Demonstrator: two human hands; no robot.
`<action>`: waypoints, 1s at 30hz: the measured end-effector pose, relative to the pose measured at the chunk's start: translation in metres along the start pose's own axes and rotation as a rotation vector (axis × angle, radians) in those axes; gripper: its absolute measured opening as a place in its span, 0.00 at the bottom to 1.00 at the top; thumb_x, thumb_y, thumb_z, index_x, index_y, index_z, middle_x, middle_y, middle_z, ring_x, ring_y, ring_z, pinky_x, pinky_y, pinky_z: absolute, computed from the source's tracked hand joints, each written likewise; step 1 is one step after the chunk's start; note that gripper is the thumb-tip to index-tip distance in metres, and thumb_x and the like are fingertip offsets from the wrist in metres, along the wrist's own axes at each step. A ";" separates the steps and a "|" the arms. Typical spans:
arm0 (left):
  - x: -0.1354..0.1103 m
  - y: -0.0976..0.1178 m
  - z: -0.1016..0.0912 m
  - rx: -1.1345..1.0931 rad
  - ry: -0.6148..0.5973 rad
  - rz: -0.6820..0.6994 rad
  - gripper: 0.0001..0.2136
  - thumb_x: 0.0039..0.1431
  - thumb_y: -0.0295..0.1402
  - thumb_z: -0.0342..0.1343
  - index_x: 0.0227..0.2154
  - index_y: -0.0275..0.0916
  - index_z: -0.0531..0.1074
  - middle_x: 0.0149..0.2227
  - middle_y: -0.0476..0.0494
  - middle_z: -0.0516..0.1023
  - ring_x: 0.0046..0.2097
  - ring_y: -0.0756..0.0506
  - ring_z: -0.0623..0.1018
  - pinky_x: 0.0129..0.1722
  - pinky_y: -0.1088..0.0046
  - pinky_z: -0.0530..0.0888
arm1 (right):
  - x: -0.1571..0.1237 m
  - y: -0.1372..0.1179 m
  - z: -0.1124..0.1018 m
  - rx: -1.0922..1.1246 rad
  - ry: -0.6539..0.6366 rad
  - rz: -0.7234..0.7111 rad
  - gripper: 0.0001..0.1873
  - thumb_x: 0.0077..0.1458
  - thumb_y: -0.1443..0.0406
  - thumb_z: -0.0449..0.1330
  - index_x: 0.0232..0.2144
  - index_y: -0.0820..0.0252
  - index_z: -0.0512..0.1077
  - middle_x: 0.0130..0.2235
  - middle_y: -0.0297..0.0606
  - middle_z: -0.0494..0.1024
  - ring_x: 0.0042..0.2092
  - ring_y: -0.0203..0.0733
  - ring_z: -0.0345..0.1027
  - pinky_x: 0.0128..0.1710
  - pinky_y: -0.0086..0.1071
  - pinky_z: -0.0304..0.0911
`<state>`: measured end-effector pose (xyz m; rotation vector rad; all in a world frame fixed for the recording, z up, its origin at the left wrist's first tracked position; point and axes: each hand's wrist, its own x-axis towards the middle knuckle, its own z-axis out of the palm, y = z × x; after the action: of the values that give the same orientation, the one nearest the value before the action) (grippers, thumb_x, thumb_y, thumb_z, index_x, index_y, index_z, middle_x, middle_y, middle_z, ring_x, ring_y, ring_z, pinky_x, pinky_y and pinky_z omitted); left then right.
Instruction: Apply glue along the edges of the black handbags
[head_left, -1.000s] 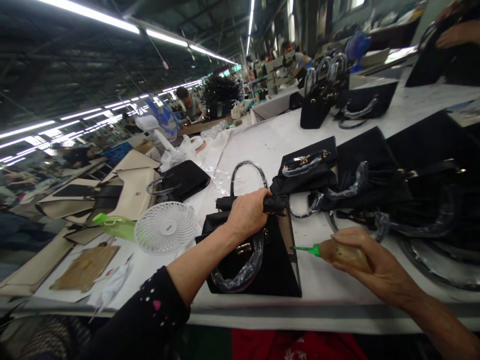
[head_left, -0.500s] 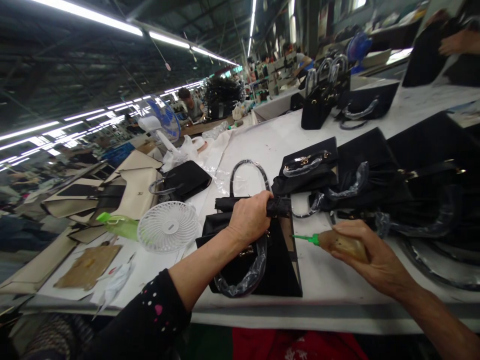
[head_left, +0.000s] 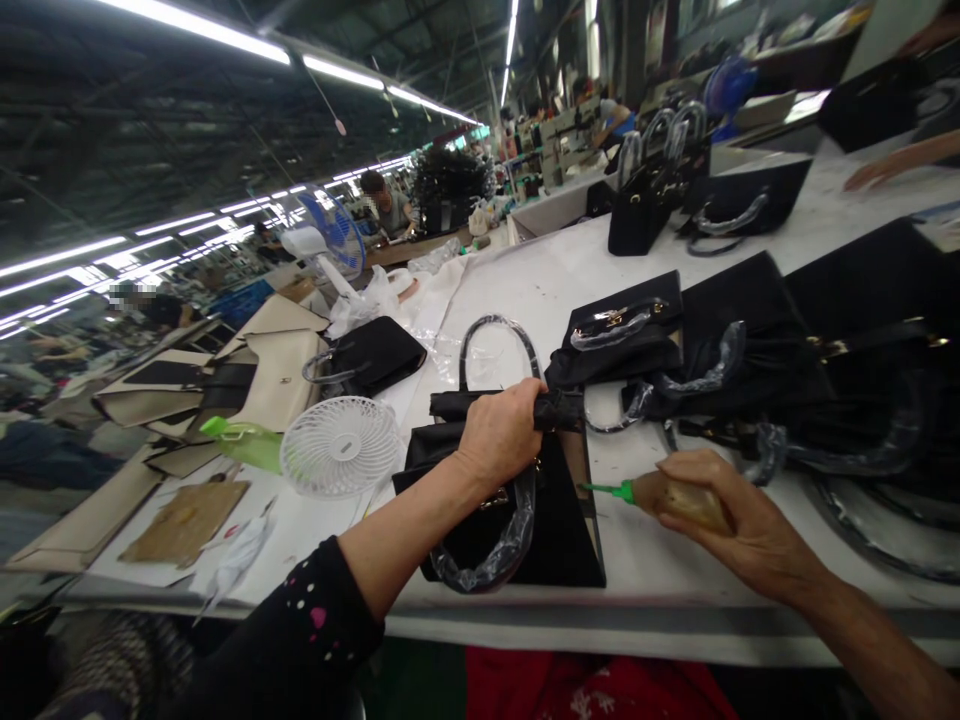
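Amber bottle [head_left: 681, 502] gripped in right hand [head_left: 742, 520], lower right, long axis near-level, nozzle [head_left: 625, 490] leftward, left hand [head_left: 501, 430] clutching black handbag [head_left: 561, 530]

Black handbag [head_left: 566, 540] partly behind left hand [head_left: 501, 428]

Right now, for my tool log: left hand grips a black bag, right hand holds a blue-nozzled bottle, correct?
The head view shows the nozzle is green, not blue; the left hand grips the black bag, the right hand the bottle.
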<state>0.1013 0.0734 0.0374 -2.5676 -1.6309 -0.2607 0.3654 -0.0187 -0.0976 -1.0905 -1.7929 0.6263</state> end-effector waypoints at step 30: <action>-0.015 0.003 -0.001 -0.021 0.081 0.039 0.15 0.57 0.26 0.57 0.47 0.41 0.72 0.43 0.46 0.83 0.43 0.39 0.83 0.40 0.64 0.78 | -0.005 -0.018 0.000 0.126 -0.161 0.470 0.18 0.59 0.48 0.62 0.42 0.51 0.68 0.34 0.30 0.75 0.33 0.42 0.69 0.32 0.35 0.64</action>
<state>0.0980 0.0583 0.0359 -2.5646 -1.5570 -0.3755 0.3590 -0.0319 -0.0863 -1.4185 -1.6073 1.1194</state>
